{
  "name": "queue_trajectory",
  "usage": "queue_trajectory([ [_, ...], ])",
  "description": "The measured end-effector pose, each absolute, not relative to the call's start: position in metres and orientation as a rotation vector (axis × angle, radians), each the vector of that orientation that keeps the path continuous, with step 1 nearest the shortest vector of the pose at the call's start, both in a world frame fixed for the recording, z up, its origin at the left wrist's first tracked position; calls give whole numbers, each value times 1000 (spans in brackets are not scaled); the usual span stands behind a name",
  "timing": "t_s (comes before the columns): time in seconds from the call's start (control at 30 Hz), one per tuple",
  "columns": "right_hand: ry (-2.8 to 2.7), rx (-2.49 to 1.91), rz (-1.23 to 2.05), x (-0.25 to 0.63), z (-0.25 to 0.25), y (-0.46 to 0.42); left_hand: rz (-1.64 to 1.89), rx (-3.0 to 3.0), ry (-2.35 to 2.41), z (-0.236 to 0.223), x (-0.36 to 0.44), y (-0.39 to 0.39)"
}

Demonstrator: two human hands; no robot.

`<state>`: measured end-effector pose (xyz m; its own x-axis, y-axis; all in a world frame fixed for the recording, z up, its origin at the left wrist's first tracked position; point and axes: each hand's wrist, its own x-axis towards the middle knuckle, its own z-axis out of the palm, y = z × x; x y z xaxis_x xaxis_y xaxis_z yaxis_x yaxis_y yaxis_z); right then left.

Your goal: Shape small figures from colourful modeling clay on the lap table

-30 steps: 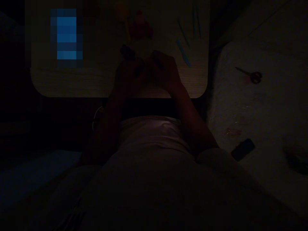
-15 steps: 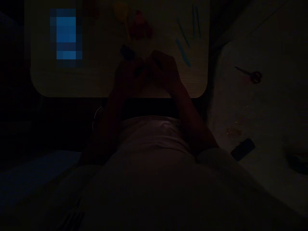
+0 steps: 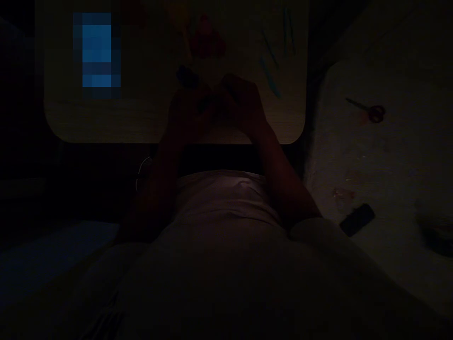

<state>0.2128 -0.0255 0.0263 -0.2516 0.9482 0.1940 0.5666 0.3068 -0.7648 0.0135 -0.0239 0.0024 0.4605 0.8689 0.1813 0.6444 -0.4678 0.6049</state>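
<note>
The picture is very dark. Over the near part of the wooden table point(image 3: 106, 123), my left hand point(image 3: 191, 111) and my right hand point(image 3: 240, 101) meet with their fingers curled inward. Whatever lies between the fingertips is too dark to name. Just beyond my left hand sits a small dark blue lump point(image 3: 187, 76). Farther back is a red figure-like object point(image 3: 207, 40), with a yellow piece point(image 3: 179, 19) on a stem-like part to its left.
Several thin blue tools, among them a wider blue one point(image 3: 270, 78), lie at the table's right. A side surface point(image 3: 396, 156) holds red-handled scissors point(image 3: 375, 113) and a dark oblong object point(image 3: 357, 220). A pixelated blue patch covers the table's upper left.
The view is slightly darker. Both hands stay in nearly the same place, fingers still together; no object has visibly moved.
</note>
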Motion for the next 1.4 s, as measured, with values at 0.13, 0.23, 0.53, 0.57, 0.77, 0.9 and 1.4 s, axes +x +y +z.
queue_trajectory([
  [0.13,-1938,-1344,747,214,24,-25,722,2158,1387,5,18,-26],
  [0.23,-1952,-1403,759,214,26,-25,727,2144,1373,8,20,-27],
  [0.53,-1968,-1386,734,215,25,-25,777,2167,1345,4,19,-24],
  [0.57,-1959,-1372,737,215,25,-25,769,2159,1345,4,19,-24],
  [0.77,-1924,-1337,716,212,25,-24,754,2183,1365,7,21,-26],
  [0.9,-1938,-1377,728,212,25,-24,743,2208,1362,6,20,-25],
  [1.4,-1901,-1349,756,212,23,-23,709,2130,1376,6,20,-26],
])
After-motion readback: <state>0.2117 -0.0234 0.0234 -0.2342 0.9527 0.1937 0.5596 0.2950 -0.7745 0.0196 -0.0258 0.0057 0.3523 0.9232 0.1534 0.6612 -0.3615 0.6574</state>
